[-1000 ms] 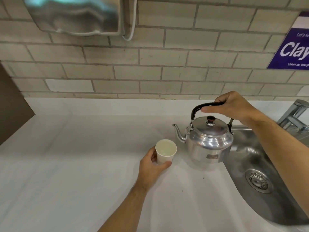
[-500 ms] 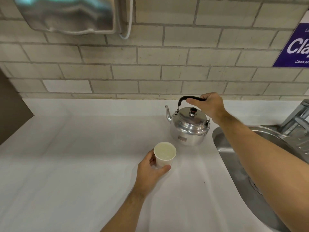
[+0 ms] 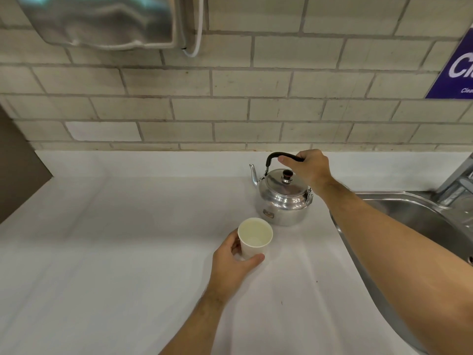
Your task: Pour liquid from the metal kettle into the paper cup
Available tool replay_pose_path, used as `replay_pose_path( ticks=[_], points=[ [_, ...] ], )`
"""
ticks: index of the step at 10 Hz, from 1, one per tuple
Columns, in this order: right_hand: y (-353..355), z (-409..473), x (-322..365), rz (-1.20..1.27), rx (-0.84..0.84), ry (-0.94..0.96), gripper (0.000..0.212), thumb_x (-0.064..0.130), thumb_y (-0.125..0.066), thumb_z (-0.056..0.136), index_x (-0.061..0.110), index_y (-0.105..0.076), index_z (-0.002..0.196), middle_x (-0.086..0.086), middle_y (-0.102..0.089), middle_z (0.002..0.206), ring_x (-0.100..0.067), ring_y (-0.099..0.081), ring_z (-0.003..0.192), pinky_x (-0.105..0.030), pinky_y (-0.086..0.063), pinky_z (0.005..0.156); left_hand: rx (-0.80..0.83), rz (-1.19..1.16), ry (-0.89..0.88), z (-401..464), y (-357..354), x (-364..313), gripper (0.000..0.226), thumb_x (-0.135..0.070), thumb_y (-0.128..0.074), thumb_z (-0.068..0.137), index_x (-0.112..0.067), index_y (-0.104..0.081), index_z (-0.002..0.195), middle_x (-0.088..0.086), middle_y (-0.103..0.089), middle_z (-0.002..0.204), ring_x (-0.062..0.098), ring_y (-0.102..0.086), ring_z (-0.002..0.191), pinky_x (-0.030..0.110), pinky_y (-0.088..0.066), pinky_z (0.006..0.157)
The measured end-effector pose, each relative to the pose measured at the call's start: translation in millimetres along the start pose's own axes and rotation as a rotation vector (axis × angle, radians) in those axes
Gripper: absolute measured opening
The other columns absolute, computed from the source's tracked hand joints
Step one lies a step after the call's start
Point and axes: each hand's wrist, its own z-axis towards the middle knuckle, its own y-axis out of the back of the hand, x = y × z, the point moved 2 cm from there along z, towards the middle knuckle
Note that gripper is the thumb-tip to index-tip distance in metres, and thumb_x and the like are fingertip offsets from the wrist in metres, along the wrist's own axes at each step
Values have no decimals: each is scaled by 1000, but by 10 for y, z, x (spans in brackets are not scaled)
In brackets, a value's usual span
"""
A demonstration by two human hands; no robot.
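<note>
A shiny metal kettle [image 3: 282,201] with a black handle and a black lid knob stands upright on the white counter [image 3: 115,239], its spout pointing left. My right hand [image 3: 308,169] is closed around the handle from above. In front of the kettle a white paper cup [image 3: 254,238] stands upright, apart from the kettle, with pale liquid inside. My left hand [image 3: 231,265] wraps around the cup's lower side, thumb on the near face.
A steel sink [image 3: 419,219] lies right of the kettle, with a tap [image 3: 458,180] at the far right. A tiled wall rises behind the counter. A steel dispenser [image 3: 102,19] hangs at top left and a purple sign [image 3: 455,70] at top right.
The kettle has moved from beside the cup, at the sink's edge, back toward the wall and now stands on the counter. My left hand stays on the cup.
</note>
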Motion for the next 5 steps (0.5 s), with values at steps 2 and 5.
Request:
replay_pose_path(
  ticks=[2, 5],
  points=[
    [35, -33, -15, -49, 62, 31, 39, 43, -76, 86, 19, -59, 61, 3, -54, 59, -12, -50, 55, -22, -34, 47, -4, 20, -2, -21, -2, -42, 68, -8, -89, 64, -36, -62, 120, -26, -72, 110, -6, -66, 105, 7, -49, 83],
    [156, -606, -49, -291, -89, 147, 55, 30, -70, 91, 16, -52, 142, -7, -51, 143, -30, -46, 131, -46, -33, 103, -104, 95, 62, -229, 181, -131, 50, -2, -74, 83, -14, -62, 130, 0, -67, 122, 13, -61, 112, 20, -44, 95]
  ],
)
